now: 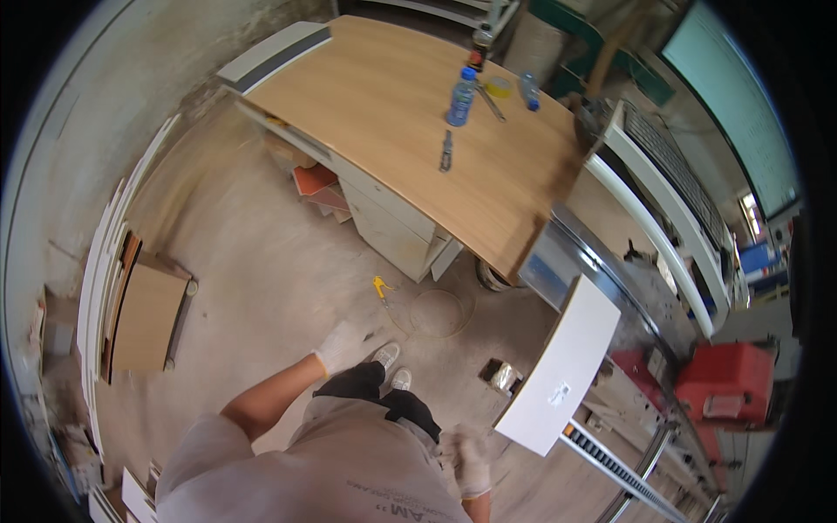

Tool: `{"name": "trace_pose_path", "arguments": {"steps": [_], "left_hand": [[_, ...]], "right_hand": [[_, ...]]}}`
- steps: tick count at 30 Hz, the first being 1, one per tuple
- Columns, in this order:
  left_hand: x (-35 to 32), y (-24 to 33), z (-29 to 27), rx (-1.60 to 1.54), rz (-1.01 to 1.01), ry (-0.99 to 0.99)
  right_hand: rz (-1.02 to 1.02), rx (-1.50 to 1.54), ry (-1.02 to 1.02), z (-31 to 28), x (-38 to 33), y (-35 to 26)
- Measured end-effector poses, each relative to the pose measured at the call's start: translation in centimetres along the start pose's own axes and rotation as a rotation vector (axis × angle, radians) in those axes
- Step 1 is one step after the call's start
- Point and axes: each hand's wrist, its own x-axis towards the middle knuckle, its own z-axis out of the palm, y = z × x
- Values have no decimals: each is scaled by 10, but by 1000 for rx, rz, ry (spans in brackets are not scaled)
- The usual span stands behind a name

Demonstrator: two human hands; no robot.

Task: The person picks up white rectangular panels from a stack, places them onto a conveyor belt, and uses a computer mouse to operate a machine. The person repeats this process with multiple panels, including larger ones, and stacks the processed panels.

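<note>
White panel (565, 364) is the thing nearest your hands: in the head view it lies tilted on the roller track (610, 466) at your right, its near corner just beside your right hand (473, 465). That gloved hand hangs low by your hip with the fingers loosely curled; it looks motion-blurred, touches nothing, and you cannot tell for sure how far it is closed. Your left hand (338, 347), also gloved, swings out in front of your thigh above your shoes (392, 366), fingers slack and apart, holding nothing, well apart from the panel. As a judgement, the risks sit around your feet and at that near corner: the thin loop of cord (436, 314) with the yellow tool (380, 288) lies on the floor just ahead of your shoes and could snag a step, and the panel's near corner overhangs the track, so a brush from your right hip or arm could tip or slide it. Farther off, the desk (392, 113) carries a bottle (461, 96) and a small tool (445, 150), out of reach from where you stand.
</note>
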Motion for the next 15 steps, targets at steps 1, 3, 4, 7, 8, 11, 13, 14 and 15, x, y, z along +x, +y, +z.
{"name": "trace_pose_path", "arguments": {"steps": [1, 3, 4, 7, 8, 11, 13, 14, 15], "left_hand": [[-17, -15, -5, 11, -17, 18], [-49, -41, -7, 22, -136, 56], [-62, -55, -9, 16, -200, 52], [-97, -102, -18, 101, -193, 32], [-104, -118, -22, 150, -429, -93], [-108, -184, -58, 262, -408, -166], [-100, -233, -92, 323, -413, -208], [-94, -256, -108, 305, -422, -173], [-87, -275, -121, 291, -429, -155]], "right_hand": [[80, -283, -107, 21, 5, -5], [60, -766, -237, 67, 33, -30], [-97, -941, -231, 99, 63, -45], [-673, -977, -53, 212, 194, -101], [-766, -872, 20, 253, 246, -121], [-831, -1118, 367, 373, 404, -193], [-776, -1335, 526, 437, 494, -235], [-800, -1410, 592, 458, 534, -254], [-734, -1511, 637, 470, 568, -267]]}}
